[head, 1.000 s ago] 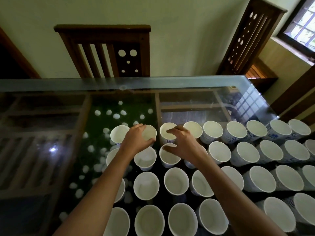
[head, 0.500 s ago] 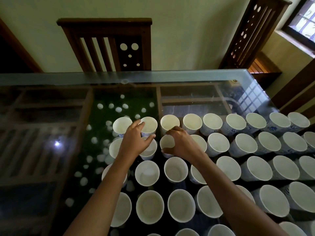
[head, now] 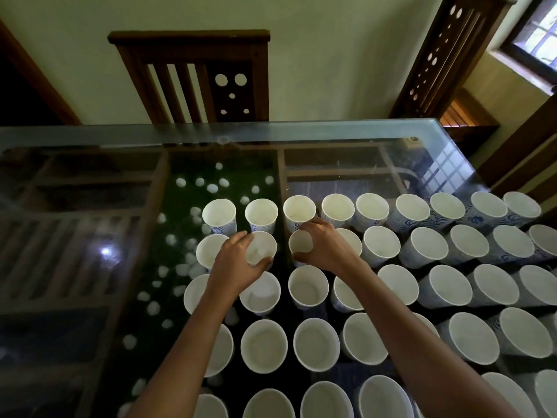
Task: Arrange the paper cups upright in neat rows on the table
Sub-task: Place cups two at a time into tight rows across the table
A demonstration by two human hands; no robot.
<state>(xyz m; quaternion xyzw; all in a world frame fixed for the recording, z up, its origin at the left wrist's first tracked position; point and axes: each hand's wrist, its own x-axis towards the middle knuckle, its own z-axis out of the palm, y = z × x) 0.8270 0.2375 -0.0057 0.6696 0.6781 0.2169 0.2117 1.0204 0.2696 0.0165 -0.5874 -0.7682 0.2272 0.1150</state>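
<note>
Several white paper cups with blue print stand upright in rows across the glass table point(head: 301, 137). My left hand point(head: 238, 263) curls around the rim of a cup in the second row point(head: 262, 247), fingers on its far left side and thumb at its near edge. My right hand point(head: 324, 247) grips the neighbouring second-row cup point(head: 300, 242) the same way, fingers over its far rim and thumb at the near side. The back row's cup point(head: 298, 210) stands just beyond my right fingers. Both forearms reach over the nearer rows.
A wooden chair point(head: 193, 73) stands behind the table's far edge, another chair point(head: 446, 55) at the far right corner. White pebbles on green point(head: 193, 212) lie under the glass. The left half of the table holds no cups. A window point(head: 536, 34) is at top right.
Both hands have drawn back from the back row of cups to the second row and now hold one cup each there. The camera has tilted down slightly.
</note>
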